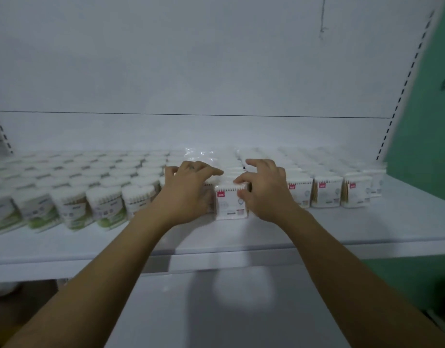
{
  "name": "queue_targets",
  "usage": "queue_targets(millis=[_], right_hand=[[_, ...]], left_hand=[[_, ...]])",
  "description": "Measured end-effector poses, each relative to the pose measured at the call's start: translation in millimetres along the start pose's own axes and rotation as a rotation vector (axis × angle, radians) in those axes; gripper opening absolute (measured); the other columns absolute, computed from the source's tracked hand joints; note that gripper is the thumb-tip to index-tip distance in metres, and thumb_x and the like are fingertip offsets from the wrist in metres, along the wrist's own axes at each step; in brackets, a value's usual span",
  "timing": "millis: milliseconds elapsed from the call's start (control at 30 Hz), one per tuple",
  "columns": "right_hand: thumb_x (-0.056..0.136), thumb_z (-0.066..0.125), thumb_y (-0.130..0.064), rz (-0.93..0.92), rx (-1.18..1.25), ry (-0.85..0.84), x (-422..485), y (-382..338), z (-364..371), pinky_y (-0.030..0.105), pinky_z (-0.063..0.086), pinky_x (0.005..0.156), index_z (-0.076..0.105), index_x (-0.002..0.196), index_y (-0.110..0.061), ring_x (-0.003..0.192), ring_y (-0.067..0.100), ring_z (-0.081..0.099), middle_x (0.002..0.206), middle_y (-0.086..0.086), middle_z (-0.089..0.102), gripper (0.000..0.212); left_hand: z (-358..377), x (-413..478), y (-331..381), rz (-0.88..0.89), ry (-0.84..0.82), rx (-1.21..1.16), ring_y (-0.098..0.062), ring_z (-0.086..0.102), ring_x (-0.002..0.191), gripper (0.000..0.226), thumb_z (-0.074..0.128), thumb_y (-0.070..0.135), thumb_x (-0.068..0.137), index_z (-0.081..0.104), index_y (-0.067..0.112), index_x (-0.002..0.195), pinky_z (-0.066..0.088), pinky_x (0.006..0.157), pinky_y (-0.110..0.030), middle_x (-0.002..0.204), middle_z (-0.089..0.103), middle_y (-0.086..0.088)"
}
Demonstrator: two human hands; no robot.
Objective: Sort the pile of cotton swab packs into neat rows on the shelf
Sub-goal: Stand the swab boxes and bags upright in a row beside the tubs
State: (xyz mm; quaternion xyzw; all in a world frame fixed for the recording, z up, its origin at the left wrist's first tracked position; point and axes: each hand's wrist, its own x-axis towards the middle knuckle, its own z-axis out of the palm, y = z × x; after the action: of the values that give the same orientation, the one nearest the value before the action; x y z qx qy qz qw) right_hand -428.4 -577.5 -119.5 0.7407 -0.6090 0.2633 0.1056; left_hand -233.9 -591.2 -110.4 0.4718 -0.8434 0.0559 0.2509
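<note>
Rows of square white cotton swab packs with red labels [326, 192] stand on the white shelf [241, 234], right of centre. One such pack [229, 204] stands at the front of the middle row. My right hand [264, 189] grips its right side, thumb on the front face and fingertips on its top edge. My left hand [188, 189] rests on the top of the row just left of that pack, fingers curled over the packs; what lies under its palm is hidden. A crinkled clear bag [198, 154] sticks up behind my left hand.
Round tubs of cotton swabs with green labels [65, 207] fill the shelf's left half in several rows. The shelf's front edge [216, 257] runs across below my wrists. A slotted upright [407, 81] and a green wall [427, 146] bound the right side.
</note>
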Motion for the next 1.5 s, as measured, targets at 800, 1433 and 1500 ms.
queue_targets(millis=[800, 1433, 1500], right_hand=[[0.089, 0.063, -0.045, 0.03, -0.279, 0.036, -2.0, -21.5, 16.9, 0.048, -0.002, 0.117, 0.047, 0.139, -0.036, 0.146, 0.018, 0.019, 0.155, -0.004, 0.033, 0.054], [0.088, 0.062, -0.041, -0.088, -0.255, 0.025, 0.9, -15.5, 23.9, 0.047, -0.002, 0.117, 0.051, 0.131, -0.024, 0.131, 0.021, 0.038, 0.133, -0.002, 0.053, 0.047], [0.088, 0.06, -0.043, -0.08, -0.249, 0.009, -0.1, -16.3, 20.5, 0.049, -0.006, 0.116, 0.046, 0.137, -0.025, 0.137, 0.02, 0.03, 0.142, -0.001, 0.044, 0.054]], left_hand=[[-5.4, -0.3, -29.0, 0.015, 0.048, 0.27, -0.019, 0.048, 0.111, 0.022, 0.057, 0.041, 0.092, 0.057, 0.034, 0.113, 0.024, 0.091, -0.038, 0.118, 0.057, 0.006], [15.7, -1.8, -14.7, -0.021, 0.16, 0.333, -0.022, 0.047, 0.111, 0.026, 0.06, 0.038, 0.085, 0.058, 0.026, 0.108, 0.017, 0.091, -0.04, 0.116, 0.059, 0.004], [17.1, -4.4, -12.2, -0.032, 0.166, 0.355, -0.022, 0.047, 0.112, 0.027, 0.057, 0.037, 0.085, 0.057, 0.026, 0.11, 0.019, 0.092, -0.041, 0.117, 0.059, 0.003]])
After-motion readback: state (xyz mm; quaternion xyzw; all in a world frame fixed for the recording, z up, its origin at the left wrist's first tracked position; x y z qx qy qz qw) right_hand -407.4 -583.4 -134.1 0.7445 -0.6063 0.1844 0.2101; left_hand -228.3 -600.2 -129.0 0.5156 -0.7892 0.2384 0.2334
